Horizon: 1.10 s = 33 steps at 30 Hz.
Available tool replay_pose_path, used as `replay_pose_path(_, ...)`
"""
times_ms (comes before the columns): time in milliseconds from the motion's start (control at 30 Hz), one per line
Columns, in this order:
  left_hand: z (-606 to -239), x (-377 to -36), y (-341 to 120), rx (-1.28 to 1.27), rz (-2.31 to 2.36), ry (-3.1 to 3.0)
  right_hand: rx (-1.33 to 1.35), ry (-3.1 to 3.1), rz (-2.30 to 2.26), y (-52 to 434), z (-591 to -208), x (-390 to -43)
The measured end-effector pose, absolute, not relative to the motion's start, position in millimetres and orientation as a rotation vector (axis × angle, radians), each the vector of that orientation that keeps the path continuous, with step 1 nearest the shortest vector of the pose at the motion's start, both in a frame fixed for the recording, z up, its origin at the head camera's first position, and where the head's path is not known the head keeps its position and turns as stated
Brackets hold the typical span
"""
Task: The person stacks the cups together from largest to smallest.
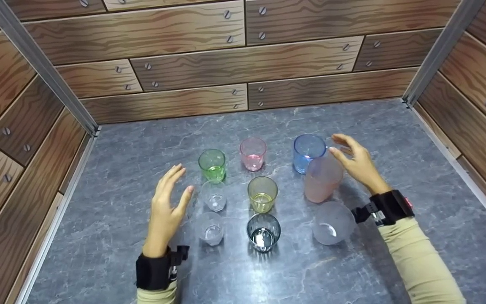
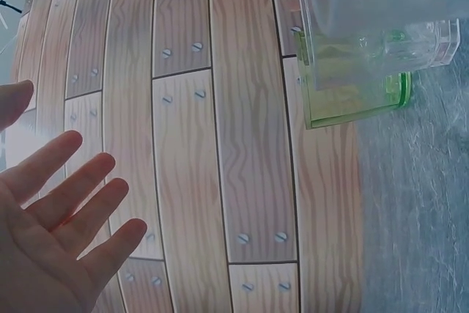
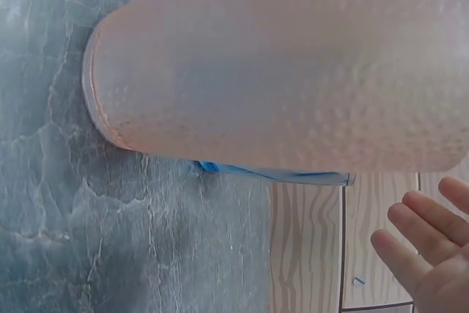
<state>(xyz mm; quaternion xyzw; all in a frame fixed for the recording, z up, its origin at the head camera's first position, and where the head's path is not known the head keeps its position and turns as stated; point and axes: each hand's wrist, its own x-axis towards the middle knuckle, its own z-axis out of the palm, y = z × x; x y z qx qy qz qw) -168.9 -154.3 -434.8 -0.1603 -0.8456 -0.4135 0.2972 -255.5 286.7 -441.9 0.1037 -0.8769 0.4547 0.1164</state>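
Observation:
My left hand (image 1: 166, 211) hovers with spread fingers to the left of the clear cups, holding nothing. The green cup (image 1: 212, 165) stands just beyond its fingertips; the left wrist view shows the same green cup (image 2: 352, 93) behind a clear one. My right hand (image 1: 355, 162) is beside the blue cup (image 1: 309, 154) and the tall pink frosted cup (image 1: 322, 181), fingers loosely bent; whether it touches either cannot be told from the head view. In the right wrist view a gap separates the fingers (image 3: 418, 225) from the pink frosted cup (image 3: 278, 71).
A small pink cup (image 1: 253, 154), a yellow cup (image 1: 262, 195) and a dark grey cup (image 1: 263, 233) form the middle column. Two clear cups (image 1: 214, 196) stand at left, and a frosted clear cup (image 1: 333, 223) at front right. Wood-patterned walls (image 1: 192, 71) enclose the grey marbled table (image 1: 112, 240).

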Motion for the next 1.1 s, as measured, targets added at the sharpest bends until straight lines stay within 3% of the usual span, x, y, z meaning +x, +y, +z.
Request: replay_pose_path(1100, -438.5, -171.3, -152.0, -0.441, -1.053, -2.235, 0.357, -2.55, 1.778, 298.5, -472.1, -291.3)
